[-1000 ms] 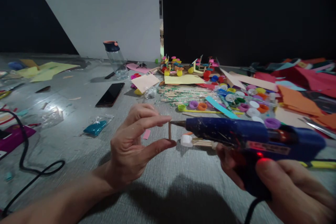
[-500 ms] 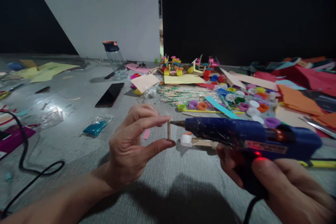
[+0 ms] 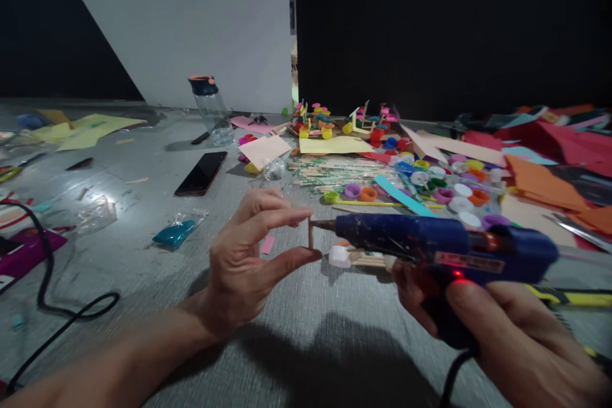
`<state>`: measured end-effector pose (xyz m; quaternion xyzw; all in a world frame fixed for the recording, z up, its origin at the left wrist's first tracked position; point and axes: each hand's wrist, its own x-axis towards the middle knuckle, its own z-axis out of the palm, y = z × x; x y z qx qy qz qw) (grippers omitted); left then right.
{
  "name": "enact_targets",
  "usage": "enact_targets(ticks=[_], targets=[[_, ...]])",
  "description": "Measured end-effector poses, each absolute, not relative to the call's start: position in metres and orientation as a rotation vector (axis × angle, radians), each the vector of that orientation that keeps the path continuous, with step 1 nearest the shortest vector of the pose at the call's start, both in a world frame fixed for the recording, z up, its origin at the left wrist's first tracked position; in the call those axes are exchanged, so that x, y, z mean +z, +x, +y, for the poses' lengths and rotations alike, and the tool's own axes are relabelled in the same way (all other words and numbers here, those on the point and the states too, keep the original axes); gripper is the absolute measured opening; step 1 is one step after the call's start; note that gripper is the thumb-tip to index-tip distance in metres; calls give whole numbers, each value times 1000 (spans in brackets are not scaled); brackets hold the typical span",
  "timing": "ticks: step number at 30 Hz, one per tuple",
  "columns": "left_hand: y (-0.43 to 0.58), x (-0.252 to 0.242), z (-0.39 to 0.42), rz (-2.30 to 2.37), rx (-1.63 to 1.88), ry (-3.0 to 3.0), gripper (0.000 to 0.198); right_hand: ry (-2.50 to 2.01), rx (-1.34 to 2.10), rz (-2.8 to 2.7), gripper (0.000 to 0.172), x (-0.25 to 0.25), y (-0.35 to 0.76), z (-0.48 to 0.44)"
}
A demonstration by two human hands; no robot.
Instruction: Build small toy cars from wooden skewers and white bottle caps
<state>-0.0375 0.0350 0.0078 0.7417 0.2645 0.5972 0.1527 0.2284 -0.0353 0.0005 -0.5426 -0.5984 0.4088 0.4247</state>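
Observation:
Between the thumb and index finger of my left hand (image 3: 253, 261) a short thin wooden piece (image 3: 310, 234) is pinched by its ends, standing upright. My right hand (image 3: 497, 325) grips a blue hot glue gun (image 3: 406, 233) by its handle, with a red light lit near my thumb. The gun's metal nozzle points left and meets the upper part of the wooden piece; whether glue is coming out is too small to tell. Behind and below the gun lies a small assembly of wooden sticks with a white bottle cap (image 3: 340, 257), partly hidden by the gun.
Wooden sticks (image 3: 335, 172), coloured caps (image 3: 444, 194) and paper sheets (image 3: 540, 185) spread across the back and right. A phone (image 3: 201, 173), a water bottle (image 3: 213, 115) and a blue packet (image 3: 175, 233) lie or stand leftward. A black cable (image 3: 43, 261) runs at far left; a yellow cutter (image 3: 568, 297) lies right.
The glue gun has shifted slightly left and its rear end has swung inward, its nozzle staying at the wooden piece. My left hand has moved slightly right, still pinching the piece.

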Motion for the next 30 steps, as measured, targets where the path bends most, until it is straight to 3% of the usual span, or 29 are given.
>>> enact_targets(ticks=[30], targets=[[-18,32,60,707,1685,2131,40,-1309,877,-1607,60,40,223,-16]])
